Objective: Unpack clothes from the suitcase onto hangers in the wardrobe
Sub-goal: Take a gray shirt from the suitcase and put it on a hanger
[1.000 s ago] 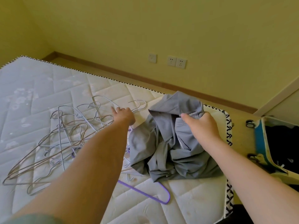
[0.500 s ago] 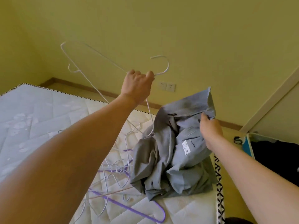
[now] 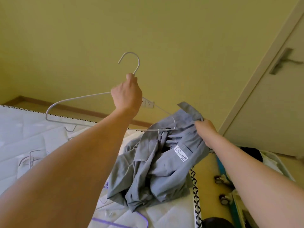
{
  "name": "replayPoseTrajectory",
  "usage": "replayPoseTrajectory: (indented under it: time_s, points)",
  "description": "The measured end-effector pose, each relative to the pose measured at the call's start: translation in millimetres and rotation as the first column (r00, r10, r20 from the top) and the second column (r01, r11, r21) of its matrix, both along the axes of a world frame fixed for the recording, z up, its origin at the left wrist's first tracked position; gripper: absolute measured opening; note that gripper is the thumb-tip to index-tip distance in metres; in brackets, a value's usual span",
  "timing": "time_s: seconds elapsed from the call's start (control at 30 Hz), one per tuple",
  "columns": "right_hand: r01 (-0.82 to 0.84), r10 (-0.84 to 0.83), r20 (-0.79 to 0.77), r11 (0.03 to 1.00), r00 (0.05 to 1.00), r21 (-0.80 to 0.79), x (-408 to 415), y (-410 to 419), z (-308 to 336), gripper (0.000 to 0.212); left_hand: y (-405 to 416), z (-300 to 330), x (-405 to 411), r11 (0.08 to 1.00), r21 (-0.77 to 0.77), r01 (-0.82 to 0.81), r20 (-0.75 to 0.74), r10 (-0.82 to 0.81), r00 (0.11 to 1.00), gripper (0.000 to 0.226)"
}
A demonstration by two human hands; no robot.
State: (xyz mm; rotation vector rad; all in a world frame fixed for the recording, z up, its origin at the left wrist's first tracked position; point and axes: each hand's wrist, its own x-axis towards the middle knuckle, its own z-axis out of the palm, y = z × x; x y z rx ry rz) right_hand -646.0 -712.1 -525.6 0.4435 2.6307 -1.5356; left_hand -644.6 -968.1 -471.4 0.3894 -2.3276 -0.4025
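The left hand (image 3: 126,94) grips a thin white wire hanger (image 3: 79,97) at the base of its hook, fingers curled round the neck, and holds it up in front of the yellow wall (image 3: 164,38). Half a second ago the same hanger was tipped on its side with the hook pointing right; now it stands upright, hook at the top, and its right shoulder has reached the collar opening of the crumpled grey cotton shirt (image 3: 158,168). The right hand (image 3: 205,129) pinches the shirt's upper edge and has raised it higher than before, so that the garment hangs from that hand with its lower folds resting on the white quilted mattress (image 3: 24,137). A white label with dark print (image 3: 181,153) shows inside the shirt. More wire hangers (image 3: 31,157) lie on the mattress, with a purple hanger (image 3: 118,223) at the bottom edge. The open blue suitcase (image 3: 230,186) on wheels sits on the floor to the right, below a pale door (image 3: 271,104).
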Motion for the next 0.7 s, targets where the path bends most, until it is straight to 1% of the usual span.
replayPoseTrajectory:
  time_s: [0.07,0.1,0.17,0.2,0.23,0.27,0.33,0.4,0.43,0.47,0.53,0.57,0.63,0.67,0.7]
  points:
    - [0.025,-0.024,0.019,0.998,1.000,-0.063,7.2,6.3,10.2,0.014,14.9,-0.2,3.9,0.999,0.020,0.032,0.017,-0.033,0.999,0.016]
    - [0.025,-0.022,0.027,0.996,0.999,-0.088,7.0,6.6,11.6,0.014,24.5,-1.4,5.4,0.998,0.038,0.056,0.028,-0.057,0.998,0.016]
    - [0.002,0.000,0.026,0.996,1.000,-0.084,9.1,6.2,19.0,0.014,47.7,-1.4,7.3,0.989,0.081,0.123,0.031,-0.125,0.992,0.016]
    - [-0.012,0.013,0.017,0.999,1.000,-0.053,10.5,6.1,22.3,0.011,57.2,-0.3,7.5,0.984,0.105,0.146,0.032,-0.150,0.988,0.017]
    - [-0.020,0.020,0.007,1.000,1.000,0.020,14.3,5.7,26.3,0.017,64.0,0.9,6.6,0.979,0.127,0.161,0.035,-0.167,0.985,0.017]
    - [-0.039,0.040,-0.004,0.991,0.999,0.128,17.2,8.8,29.1,0.031,70.4,3.5,5.1,0.973,0.150,0.174,0.044,-0.182,0.982,0.018]
    - [-0.171,0.202,-0.065,0.931,0.977,0.323,23.5,14.1,34.0,0.045,79.6,8.2,2.3,0.954,0.225,0.199,0.099,-0.226,0.969,0.021]
    - [-0.309,0.387,-0.112,0.853,0.915,0.422,28.1,18.4,39.5,0.066,86.5,9.1,-1.4,0.918,0.331,0.221,0.152,-0.282,0.947,0.021]
    - [-0.348,0.434,-0.100,0.822,0.895,0.452,26.9,20.8,40.6,0.076,88.6,7.7,-3.2,0.892,0.391,0.226,0.163,-0.309,0.937,0.020]
    - [-0.369,0.465,-0.086,0.790,0.881,0.490,25.7,24.2,42.1,0.078,90.4,5.5,-5.2,0.862,0.451,0.233,0.171,-0.340,0.925,0.019]
    - [-0.379,0.497,-0.075,0.744,0.865,0.551,19.5,33.9,41.0,0.070,93.5,0.7,-8.4,0.771,0.575,0.273,0.165,-0.437,0.884,0.020]
    - [-0.389,0.502,-0.061,0.736,0.863,0.554,17.2,38.7,40.6,0.068,94.3,-0.7,-9.4,0.702,0.645,0.302,0.142,-0.499,0.855,0.021]
    - [-0.400,0.489,-0.016,0.732,0.872,0.551,14.9,44.4,42.2,0.063,96.3,-0.4,-8.6,0.511,0.790,0.338,0.072,-0.625,0.778,0.022]
    - [-0.394,0.472,0.013,0.719,0.881,0.573,12.5,46.8,42.3,0.053,98.4,0.8,-7.9,0.423,0.843,0.332,0.049,-0.675,0.736,0.019]
    - [-0.381,0.458,0.035,0.691,0.888,0.614,10.0,49.2,39.5,0.041,100.8,-0.7,-7.5,0.378,0.868,0.322,0.044,-0.704,0.709,0.015]
